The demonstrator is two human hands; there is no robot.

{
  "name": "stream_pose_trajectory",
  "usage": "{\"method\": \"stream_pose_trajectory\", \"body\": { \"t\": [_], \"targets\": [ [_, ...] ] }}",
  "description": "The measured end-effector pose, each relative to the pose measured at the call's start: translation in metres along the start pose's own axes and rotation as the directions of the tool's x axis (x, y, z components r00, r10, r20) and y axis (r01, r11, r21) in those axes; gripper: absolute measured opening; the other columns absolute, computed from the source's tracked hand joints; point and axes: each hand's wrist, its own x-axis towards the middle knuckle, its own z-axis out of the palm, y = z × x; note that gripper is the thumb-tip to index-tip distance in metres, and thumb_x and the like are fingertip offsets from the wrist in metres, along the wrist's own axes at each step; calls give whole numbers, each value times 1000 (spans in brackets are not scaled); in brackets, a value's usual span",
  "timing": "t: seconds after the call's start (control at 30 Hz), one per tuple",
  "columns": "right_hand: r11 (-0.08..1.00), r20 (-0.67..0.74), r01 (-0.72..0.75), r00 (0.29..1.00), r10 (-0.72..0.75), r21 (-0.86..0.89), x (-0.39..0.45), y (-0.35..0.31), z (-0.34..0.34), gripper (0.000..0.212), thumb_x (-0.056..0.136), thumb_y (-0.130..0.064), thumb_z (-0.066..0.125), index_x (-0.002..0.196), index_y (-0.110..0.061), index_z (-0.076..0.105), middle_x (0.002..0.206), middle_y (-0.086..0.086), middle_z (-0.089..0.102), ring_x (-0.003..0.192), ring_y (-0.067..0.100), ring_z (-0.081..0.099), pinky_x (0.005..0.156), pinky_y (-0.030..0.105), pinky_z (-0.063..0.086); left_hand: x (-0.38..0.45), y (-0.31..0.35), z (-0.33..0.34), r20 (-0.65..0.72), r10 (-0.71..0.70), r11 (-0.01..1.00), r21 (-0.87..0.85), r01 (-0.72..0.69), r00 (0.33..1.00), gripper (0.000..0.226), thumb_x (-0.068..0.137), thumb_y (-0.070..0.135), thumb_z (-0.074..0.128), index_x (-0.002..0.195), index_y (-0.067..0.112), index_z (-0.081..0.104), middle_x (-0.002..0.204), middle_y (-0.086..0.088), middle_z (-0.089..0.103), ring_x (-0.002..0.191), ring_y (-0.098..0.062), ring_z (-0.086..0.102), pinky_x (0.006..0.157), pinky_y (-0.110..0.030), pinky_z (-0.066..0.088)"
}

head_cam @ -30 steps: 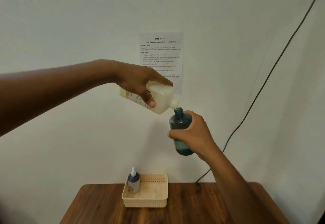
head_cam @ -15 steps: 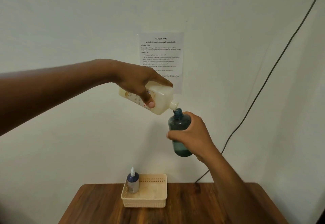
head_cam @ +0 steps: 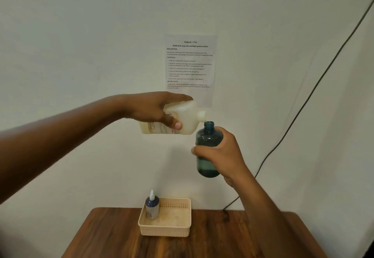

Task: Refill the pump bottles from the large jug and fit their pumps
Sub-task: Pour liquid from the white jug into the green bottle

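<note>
My left hand [head_cam: 155, 109] grips a cream-coloured jug [head_cam: 185, 121], held on its side high above the table with its spout pointing right. The spout sits just left of and level with the open neck of a teal pump bottle [head_cam: 207, 136]. My right hand [head_cam: 219, 154] holds that bottle upright around its middle; a little dark liquid shows at its bottom. A second, dark blue bottle [head_cam: 152, 207] with a white pump fitted stands in the left end of a beige basket [head_cam: 178, 231] on the table.
The wooden table [head_cam: 212, 241] lies below, against a white wall. A printed task sheet [head_cam: 190, 65] is stuck on the wall behind the jug. A dark cable [head_cam: 303, 107] runs down the wall to the table's back edge at right.
The jug has levelled out from its downward pouring tilt, so its spout has lifted off the teal bottle's mouth. Both hands stay in about the same place.
</note>
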Motion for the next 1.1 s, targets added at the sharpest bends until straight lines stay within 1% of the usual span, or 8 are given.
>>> {"method": "stream_pose_trajectory", "body": {
  "t": [0.17,0.37,0.53,0.7,0.83,0.9,0.97,1.1],
  "targets": [
    [999,-8,6,1000,-6,34,2,2,10,58,58,-34,87,110,-33,63,101,-12,67,93,14,65,59,15,53,-15,-25,34,-92,-37,985,-172,20,995,78,82,50,69,152,40,38,132,12,59,117,-14,61,91,-30,58],
    [999,6,-5,1000,4,37,3,16,26,54,54,-39,87,103,-40,63,94,-23,67,90,2,65,64,18,55,-44,-63,82,-125,-132,885,-461,60,983,71,84,40,72,148,37,41,130,11,61,120,-13,63,94,-33,61],
    [998,11,-54,998,54,35,-5,40,53,66,57,-35,91,115,-36,60,105,-15,65,97,11,64,73,25,57,-70,-96,123,-119,-228,815,-566,123,966,64,93,28,74,147,35,40,135,7,56,125,-20,60,99,-40,60],
    [996,30,-87,996,87,11,-23,75,90,72,63,-29,94,122,-34,55,113,-13,62,103,13,60,84,29,56,-105,-132,170,-84,-301,757,-627,184,950,62,93,18,76,144,33,43,127,22,59,121,-5,61,89,-27,60],
    [993,76,-117,990,116,12,-40,106,118,72,60,-27,96,121,-29,57,113,-9,64,104,14,61,86,32,57,-135,-160,217,-37,-404,712,-640,289,914,63,89,14,80,140,28,47,132,9,57,125,-12,59,93,-32,60],
    [991,92,-134,987,132,17,-50,121,130,72,58,-30,97,118,-30,58,110,-11,65,103,12,62,81,26,57,-150,-170,242,-19,-463,707,-611,356,886,61,87,12,81,136,27,48,123,7,60,118,-1,62,89,-18,58],
    [987,110,-158,982,155,20,-58,136,141,70,56,-32,97,115,-33,59,108,-14,65,100,7,62,74,17,53,-165,-178,265,-59,-520,750,-510,422,852,60,85,14,83,134,27,49,108,15,61,103,23,57,79,1,46],
    [977,148,-211,967,205,26,-75,161,156,69,56,-33,97,113,-40,58,106,-25,63,100,-4,60,67,9,51,-198,-193,308,-2,-590,717,-460,523,807,62,84,19,83,135,29,49,111,19,57,104,23,53,75,-1,44]
  ]
}}
